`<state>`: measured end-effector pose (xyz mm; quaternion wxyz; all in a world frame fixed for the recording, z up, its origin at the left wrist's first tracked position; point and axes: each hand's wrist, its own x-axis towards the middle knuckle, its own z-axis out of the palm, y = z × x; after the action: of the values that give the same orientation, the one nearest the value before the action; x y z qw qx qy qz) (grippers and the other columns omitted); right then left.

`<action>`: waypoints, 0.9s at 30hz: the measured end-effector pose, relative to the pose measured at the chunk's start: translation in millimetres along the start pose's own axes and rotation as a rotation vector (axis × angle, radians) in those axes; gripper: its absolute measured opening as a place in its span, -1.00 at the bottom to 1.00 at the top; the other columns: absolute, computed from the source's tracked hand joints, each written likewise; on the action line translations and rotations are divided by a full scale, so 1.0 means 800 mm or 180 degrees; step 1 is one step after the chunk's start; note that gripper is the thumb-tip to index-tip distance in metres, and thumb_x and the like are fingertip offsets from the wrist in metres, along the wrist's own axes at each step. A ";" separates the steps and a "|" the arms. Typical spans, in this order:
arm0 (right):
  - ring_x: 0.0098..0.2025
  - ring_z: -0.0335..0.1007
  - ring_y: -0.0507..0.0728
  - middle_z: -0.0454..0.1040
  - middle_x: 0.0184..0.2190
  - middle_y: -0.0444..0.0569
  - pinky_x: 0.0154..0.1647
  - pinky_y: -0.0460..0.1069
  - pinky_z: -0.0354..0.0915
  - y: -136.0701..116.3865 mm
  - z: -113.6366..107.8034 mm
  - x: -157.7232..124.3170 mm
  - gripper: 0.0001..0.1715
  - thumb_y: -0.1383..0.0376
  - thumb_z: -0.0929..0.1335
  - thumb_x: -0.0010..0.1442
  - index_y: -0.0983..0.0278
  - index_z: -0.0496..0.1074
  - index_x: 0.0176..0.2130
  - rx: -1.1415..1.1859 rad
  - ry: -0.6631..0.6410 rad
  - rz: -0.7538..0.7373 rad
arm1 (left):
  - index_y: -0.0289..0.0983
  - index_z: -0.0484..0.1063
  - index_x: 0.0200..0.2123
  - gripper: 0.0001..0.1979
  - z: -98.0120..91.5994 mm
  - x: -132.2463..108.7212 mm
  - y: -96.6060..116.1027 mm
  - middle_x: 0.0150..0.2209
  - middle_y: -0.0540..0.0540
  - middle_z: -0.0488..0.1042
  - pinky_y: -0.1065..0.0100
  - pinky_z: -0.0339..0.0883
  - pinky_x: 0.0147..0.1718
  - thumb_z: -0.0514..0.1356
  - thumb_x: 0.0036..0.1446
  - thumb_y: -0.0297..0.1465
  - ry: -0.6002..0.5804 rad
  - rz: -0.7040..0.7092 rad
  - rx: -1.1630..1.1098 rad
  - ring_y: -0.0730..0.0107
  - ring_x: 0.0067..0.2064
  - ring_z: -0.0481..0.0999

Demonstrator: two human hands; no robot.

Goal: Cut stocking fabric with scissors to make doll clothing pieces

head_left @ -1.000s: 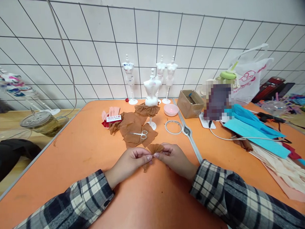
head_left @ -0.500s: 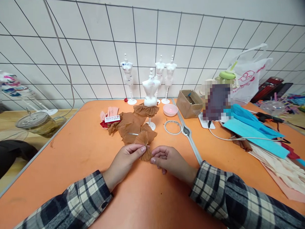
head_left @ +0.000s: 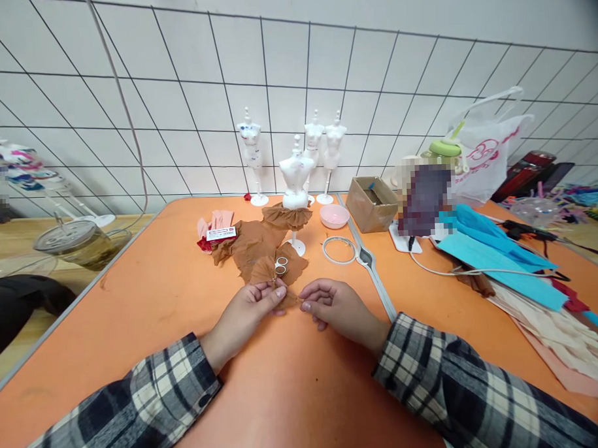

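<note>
A gathered piece of brown crepe paper (head_left: 263, 271) is pinched at its bunched middle between the thumb and fingers of my left hand (head_left: 248, 312). Its pleats fan out above and to the right of that grip. At the paper's lower right edge, the fingertips of my right hand (head_left: 338, 311) are closed on the rim. Just behind the piece show the looped handles of small scissors (head_left: 281, 266), lying on a larger crumpled brown sheet (head_left: 260, 241); the blades are hidden. Beyond stands a small white dress form (head_left: 296, 175) with a brown ruffled skirt (head_left: 287, 216).
A pink bowl (head_left: 335, 215), a ring-shaped roll (head_left: 340, 249) and a cardboard box (head_left: 373, 205) stand right of the dress form. A small labelled box (head_left: 221, 234) lies at left. More dress forms (head_left: 250, 154) line the wall. Blue sheets (head_left: 501, 263) lie at far right.
The gathered paper has turned and shifted left in my left hand, uncovering the scissors' handles and covering their blades. My right hand has moved slightly right, at the paper's edge.
</note>
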<state>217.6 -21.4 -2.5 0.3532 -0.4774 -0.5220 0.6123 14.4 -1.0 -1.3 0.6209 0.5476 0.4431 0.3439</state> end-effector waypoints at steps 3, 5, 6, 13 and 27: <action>-0.50 0.30 -0.04 0.41 -0.40 -0.14 -0.55 -0.12 0.34 0.003 0.004 -0.001 -0.73 0.20 0.41 0.03 0.27 0.43 -0.25 -0.0107 -0.0032 0.0010 | -0.30 0.41 -0.18 -0.57 0.007 -0.003 0.001 -0.39 0.01 0.42 0.39 0.28 -0.34 0.38 -0.06 -0.19 0.0130 0.0168 0.0340 0.38 -0.34 0.40; -0.47 0.32 -0.02 0.41 -0.39 -0.12 -0.53 -0.10 0.35 0.006 0.007 -0.001 -0.74 0.21 0.41 0.04 0.27 0.44 -0.24 -0.0181 -0.0015 0.0006 | -0.30 0.38 -0.18 -0.57 0.010 -0.004 0.001 -0.36 0.00 0.41 0.37 0.29 -0.31 0.38 -0.08 -0.23 0.0224 0.0253 0.0516 0.35 -0.29 0.40; -0.46 0.33 -0.01 0.42 -0.39 -0.12 -0.52 -0.09 0.36 0.007 0.008 -0.001 -0.75 0.22 0.40 0.05 0.27 0.44 -0.24 -0.0221 -0.0009 -0.0007 | -0.29 0.37 -0.19 -0.59 0.010 -0.004 0.001 -0.34 -0.01 0.41 0.37 0.29 -0.30 0.37 -0.07 -0.24 0.0252 0.0293 0.0561 0.34 -0.27 0.40; -0.36 0.36 0.04 0.49 -0.42 -0.08 -0.31 -0.07 0.26 0.004 0.000 -0.005 -0.83 0.43 0.31 0.15 0.27 0.51 -0.32 -0.1997 -0.0133 -0.1418 | -0.28 0.34 -0.28 -0.71 0.012 -0.008 0.003 -0.43 0.06 0.37 0.40 0.24 -0.35 0.32 0.00 -0.28 -0.0350 0.0220 0.0783 0.41 -0.35 0.36; -0.27 0.46 0.09 0.57 -0.32 -0.02 -0.22 -0.05 0.31 -0.027 -0.054 0.014 -0.75 0.30 0.29 0.29 0.25 0.58 -0.25 -0.2822 0.1179 -0.2679 | -0.28 0.32 -0.26 -0.73 0.014 -0.009 0.000 -0.30 -0.09 0.52 0.32 0.32 -0.22 0.30 0.05 -0.29 -0.0484 0.0063 0.0171 0.32 -0.23 0.48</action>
<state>254.4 6.5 16.5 0.4168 -0.4303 -0.7989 0.0543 21.8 -11.8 -0.1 0.6344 0.5930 0.3982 0.2954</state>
